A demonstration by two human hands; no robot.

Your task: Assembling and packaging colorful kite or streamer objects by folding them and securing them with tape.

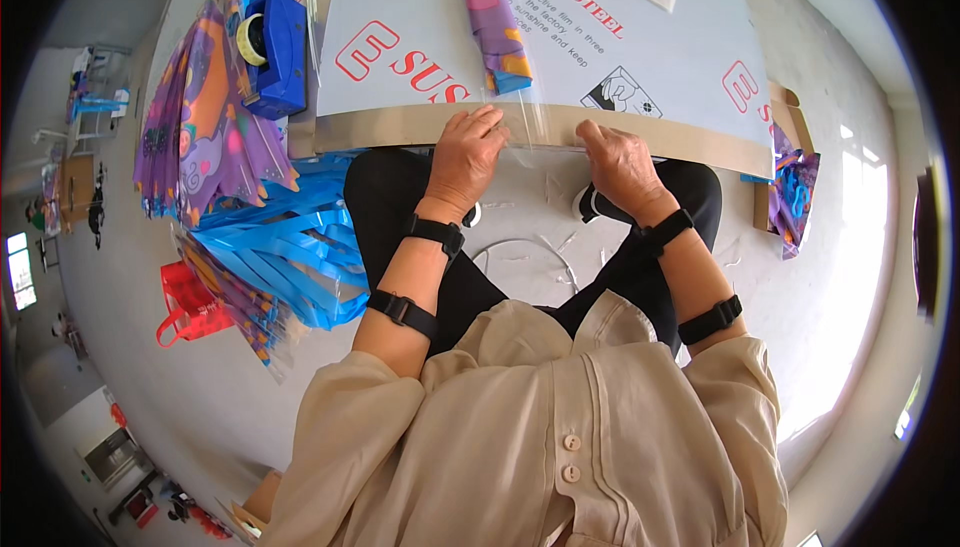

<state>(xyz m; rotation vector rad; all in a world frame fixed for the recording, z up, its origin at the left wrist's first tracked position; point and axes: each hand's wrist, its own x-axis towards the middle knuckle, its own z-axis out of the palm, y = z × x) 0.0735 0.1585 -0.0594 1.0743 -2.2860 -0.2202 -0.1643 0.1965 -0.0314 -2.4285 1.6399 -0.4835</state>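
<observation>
A narrow folded bundle of purple printed material [490, 12], with orange stars and a blue end, lies on the table and points toward me. The loose end of its clear plastic sleeve [530, 125] reaches the table's near edge. My left hand [468, 155] is closed there, fingertips pinching the left side of that sleeve end. To the right, my right hand [622, 169] is curled closed just over the same edge. Whatever its fingers hold is hidden.
A blue tape dispenser [280, 57] stands at the table's left, beside a pile of purple printed pieces [205, 127]. Blue strips [285, 257] hang below, near a red bag [190, 302]. An open cardboard box [790, 167] with purple pieces stands right. Plastic scraps litter the floor.
</observation>
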